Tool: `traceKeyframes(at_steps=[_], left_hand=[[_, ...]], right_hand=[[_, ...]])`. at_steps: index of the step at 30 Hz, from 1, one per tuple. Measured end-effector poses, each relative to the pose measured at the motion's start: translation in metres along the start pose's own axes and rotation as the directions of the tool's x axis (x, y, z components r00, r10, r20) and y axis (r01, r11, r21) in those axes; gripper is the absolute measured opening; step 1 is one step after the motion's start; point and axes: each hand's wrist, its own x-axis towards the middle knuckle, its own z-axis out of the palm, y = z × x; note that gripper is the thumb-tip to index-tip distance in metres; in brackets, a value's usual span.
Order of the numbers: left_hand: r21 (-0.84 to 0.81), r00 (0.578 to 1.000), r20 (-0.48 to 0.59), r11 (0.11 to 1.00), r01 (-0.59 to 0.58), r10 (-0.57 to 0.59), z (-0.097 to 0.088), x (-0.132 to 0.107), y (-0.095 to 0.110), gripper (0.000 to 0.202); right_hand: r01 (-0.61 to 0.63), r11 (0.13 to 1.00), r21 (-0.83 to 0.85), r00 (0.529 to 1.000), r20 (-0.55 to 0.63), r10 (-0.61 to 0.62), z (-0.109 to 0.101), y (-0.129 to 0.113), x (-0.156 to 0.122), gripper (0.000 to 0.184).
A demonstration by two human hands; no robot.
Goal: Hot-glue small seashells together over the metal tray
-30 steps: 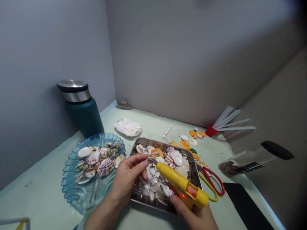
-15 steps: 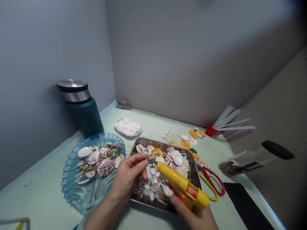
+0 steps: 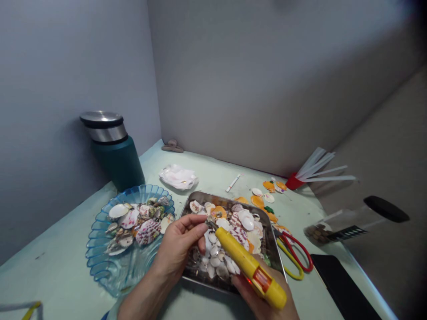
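Observation:
My left hand point(image 3: 178, 249) pinches a small shell point(image 3: 209, 220) between thumb and fingers above the metal tray point(image 3: 200, 281). My right hand point(image 3: 263, 300) grips a yellow glue gun point(image 3: 248, 266), whose nozzle touches that shell. The tray holds several white, pink and orange shells. Left of it stands a blue scalloped plate point(image 3: 100, 266) with more shells.
A teal bottle with a steel lid point(image 3: 111, 149) stands at the back left. Red and yellow scissors point(image 3: 293, 255) lie right of the tray, loose orange shells point(image 3: 263, 200) behind it. Glue sticks in a red holder point(image 3: 316, 173), a jar point(image 3: 350, 220) and a black slab point(image 3: 343, 289) are at the right.
The glue gun has tilted: its rear end dropped lower and my right hand slid down toward the frame's bottom. The nozzle stays at the shell in my left hand.

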Motion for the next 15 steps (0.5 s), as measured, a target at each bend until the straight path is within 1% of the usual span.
traceKeyframes(at_steps=[5,11,15], left_hand=[[0.026,1.0,0.007,1.0,-0.011,0.011,0.0004,-0.0014,0.0017,0.025],[0.075,0.999,0.006,0.996,-0.052,0.051,-0.0001,-0.0018,0.0014,0.021],[0.113,0.997,0.007,0.99,-0.081,0.081,-0.0013,-0.0007,-0.0008,0.02]], right_hand=[[-0.055,0.998,0.041,0.999,0.001,0.055,0.0011,-0.0008,0.0,0.018],[-0.102,0.995,0.015,0.995,-0.006,0.102,-0.0001,-0.0033,-0.0009,0.016],[-0.191,0.981,0.036,0.981,-0.04,0.192,-0.0005,0.0042,-0.0068,0.024]])
